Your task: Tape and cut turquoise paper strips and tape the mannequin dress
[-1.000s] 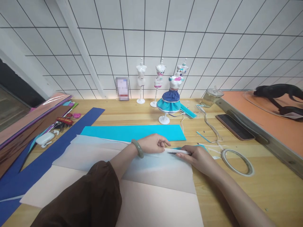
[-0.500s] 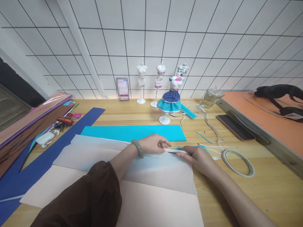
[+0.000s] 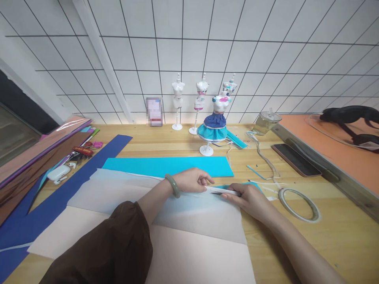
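My left hand (image 3: pixel 195 180), with a green bangle on its wrist, rests over a pale crepe-paper sheet (image 3: pixel 201 221). Its fingers are curled, thumb and index pinching one end of a narrow white strip (image 3: pixel 220 190) along the sheet's far edge. Facing it from the right, my right hand (image 3: pixel 244 195) is closed. A thin, dark, pointed tool (image 3: pixel 216 193) juts from its fingertips beneath the strip; the rest of the tool is hidden in the hand. Beyond both hands lies a flat turquoise paper band (image 3: pixel 174 165).
Small mannequins stand at the back, one in a blue and turquoise skirt (image 3: pixel 211 128). On the right are a tape roll (image 3: pixel 315 215), a dark phone (image 3: pixel 296 158) and a lidded glass (image 3: pixel 265 122). Blue paper (image 3: pixel 89 181), earbuds (image 3: pixel 58 173) and stacked paper sheets (image 3: pixel 38 161) lie left.
The pointed tool shows slightly more from my right hand, which has shifted a little to the right. My left hand stays in place.
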Demonstrator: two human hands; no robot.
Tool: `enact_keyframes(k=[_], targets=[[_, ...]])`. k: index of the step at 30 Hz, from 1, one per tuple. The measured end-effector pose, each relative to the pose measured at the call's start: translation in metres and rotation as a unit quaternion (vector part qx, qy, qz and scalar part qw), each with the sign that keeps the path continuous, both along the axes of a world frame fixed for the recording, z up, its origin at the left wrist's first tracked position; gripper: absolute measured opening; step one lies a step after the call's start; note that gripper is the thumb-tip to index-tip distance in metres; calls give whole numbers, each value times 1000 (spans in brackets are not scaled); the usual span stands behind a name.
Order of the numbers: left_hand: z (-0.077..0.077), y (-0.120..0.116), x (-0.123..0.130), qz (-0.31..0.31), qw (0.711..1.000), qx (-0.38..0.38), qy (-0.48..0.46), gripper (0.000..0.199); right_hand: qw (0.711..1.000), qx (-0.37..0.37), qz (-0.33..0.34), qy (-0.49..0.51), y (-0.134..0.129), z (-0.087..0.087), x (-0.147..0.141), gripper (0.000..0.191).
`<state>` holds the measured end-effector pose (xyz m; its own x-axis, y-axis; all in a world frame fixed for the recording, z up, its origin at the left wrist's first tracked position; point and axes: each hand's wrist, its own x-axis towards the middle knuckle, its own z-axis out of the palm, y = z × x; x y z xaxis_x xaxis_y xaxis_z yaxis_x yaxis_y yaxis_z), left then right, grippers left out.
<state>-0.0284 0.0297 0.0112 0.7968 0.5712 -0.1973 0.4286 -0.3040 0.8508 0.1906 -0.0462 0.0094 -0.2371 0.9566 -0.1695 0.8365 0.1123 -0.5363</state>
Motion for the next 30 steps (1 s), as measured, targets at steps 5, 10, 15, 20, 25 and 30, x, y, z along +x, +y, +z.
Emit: enact_keyframes(k=[5, 10, 15, 20, 25, 30], targets=[[15, 2, -13, -2, 996, 24, 89, 35, 1000, 1, -6, 8, 0, 1, 1, 47], [17, 6, -23, 11, 987, 44, 154, 22, 1000, -10, -13, 15, -1, -1, 2, 45], [14, 8, -22, 19, 987, 56, 148, 19, 999, -8, -42, 8, 1, -2, 18, 43], [13, 6, -20, 24, 985, 63, 160, 18, 991, 42, -128, 5, 1, -1, 42, 45], [11, 6, -23, 19, 987, 48, 155, 22, 987, 72, -130, 56, -4, -1, 39, 46], [14, 7, -29, -2, 988, 23, 153, 30, 996, 38, -49, 67, -10, 15, 17, 44]])
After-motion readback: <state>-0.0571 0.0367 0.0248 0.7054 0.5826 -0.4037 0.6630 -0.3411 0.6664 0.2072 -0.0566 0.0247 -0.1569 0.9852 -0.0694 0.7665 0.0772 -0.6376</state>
